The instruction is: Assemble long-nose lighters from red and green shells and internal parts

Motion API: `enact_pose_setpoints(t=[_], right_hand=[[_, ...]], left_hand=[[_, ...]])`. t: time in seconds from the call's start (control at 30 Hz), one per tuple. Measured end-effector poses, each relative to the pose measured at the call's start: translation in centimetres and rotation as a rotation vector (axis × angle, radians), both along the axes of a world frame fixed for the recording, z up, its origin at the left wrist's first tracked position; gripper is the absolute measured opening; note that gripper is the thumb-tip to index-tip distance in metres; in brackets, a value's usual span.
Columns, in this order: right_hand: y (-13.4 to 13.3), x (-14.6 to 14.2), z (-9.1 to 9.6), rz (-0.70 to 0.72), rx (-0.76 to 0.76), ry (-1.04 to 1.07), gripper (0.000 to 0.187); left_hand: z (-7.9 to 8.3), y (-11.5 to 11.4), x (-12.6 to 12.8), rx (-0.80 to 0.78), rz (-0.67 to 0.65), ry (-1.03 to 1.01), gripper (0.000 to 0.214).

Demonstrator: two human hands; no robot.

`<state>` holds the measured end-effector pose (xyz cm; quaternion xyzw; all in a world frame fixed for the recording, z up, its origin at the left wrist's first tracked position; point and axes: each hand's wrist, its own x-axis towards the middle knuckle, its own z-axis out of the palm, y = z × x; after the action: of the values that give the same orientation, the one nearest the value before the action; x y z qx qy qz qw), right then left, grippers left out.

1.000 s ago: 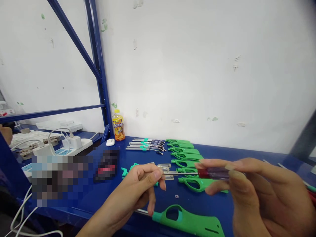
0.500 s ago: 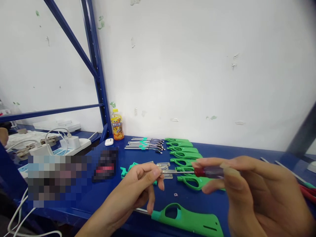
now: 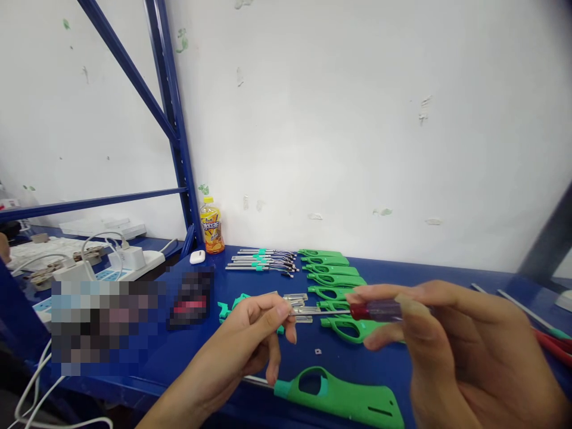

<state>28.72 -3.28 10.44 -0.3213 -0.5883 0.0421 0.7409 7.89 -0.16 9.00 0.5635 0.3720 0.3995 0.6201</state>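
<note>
My right hand (image 3: 473, 345) is closed around the red and purple see-through handle of a screwdriver (image 3: 375, 310), whose thin shaft points left. Thumb and forefinger of my left hand (image 3: 259, 333) pinch together right at the screwdriver's tip; whatever small thing they hold there is hidden. Below both hands lies a green long-necked lighter (image 3: 344, 398) with a metal tube, close to the table's front edge. A tiny pale metal piece (image 3: 317, 351) rests on the blue table between the hands and this lighter.
Behind my hands are a row of green lighter shells (image 3: 333, 278), metal tubes with wires (image 3: 259, 260), flat metal parts (image 3: 295, 298) and teal plastic pieces (image 3: 232, 305). A drink bottle (image 3: 211, 226) stands by the blue rack post (image 3: 179, 149). Red-handled pliers or scissors (image 3: 554, 347) lie far right.
The screwdriver and my right hand have shifted very slightly left. My left hand keeps its pinch, and the things on the table stay where they were.
</note>
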Motion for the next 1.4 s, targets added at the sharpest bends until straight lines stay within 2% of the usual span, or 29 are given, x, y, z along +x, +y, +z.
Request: enact_pose_setpoints(t=[0.4, 0.7, 0.87, 0.97, 1.03, 1.2, 1.3, 1.4], right_hand=[[-0.8, -0.6, 0.7, -0.085, -0.095, 0.024, 0.006], [-0.5, 0.3, 0.5, -0.046, -0.025, -0.047, 0.005], [-0.6, 0.5, 0.9, -0.057, -0.090, -0.019, 0.004], [-0.6, 0.9, 1.2, -0.083, -0.088, -0.044, 0.004], [-0.6, 1.4, 1.4, -0.071, -0.086, -0.079, 0.004], [-0.9, 3.0, 2.1, 0.088, -0.132, -0.191, 0.003], [-1.3, 3.8, 2.5, 0.141, -0.186, -0.257, 0.003], [-1.7, 4.5, 2.9, 0.128, -0.230, -0.340, 0.006]], left_hand=[[-0.1, -0.1, 0.2, 0.035, 0.039, -0.025, 0.047], [-0.2, 0.0, -0.2, 0.034, 0.066, -0.110, 0.043], [-0.1, -0.2, 0.0, 0.024, 0.075, -0.096, 0.056], [-0.2, -0.4, 0.3, 0.110, 0.073, -0.047, 0.064], [-0.3, -0.8, 0.5, 0.186, 0.119, 0.036, 0.065], [-1.1, -1.6, 1.7, 0.339, 0.250, 0.180, 0.055], [-1.9, -1.9, 2.8, 0.431, 0.251, 0.220, 0.048], [-2.6, -2.2, 4.1, 0.561, 0.218, 0.290, 0.041]])
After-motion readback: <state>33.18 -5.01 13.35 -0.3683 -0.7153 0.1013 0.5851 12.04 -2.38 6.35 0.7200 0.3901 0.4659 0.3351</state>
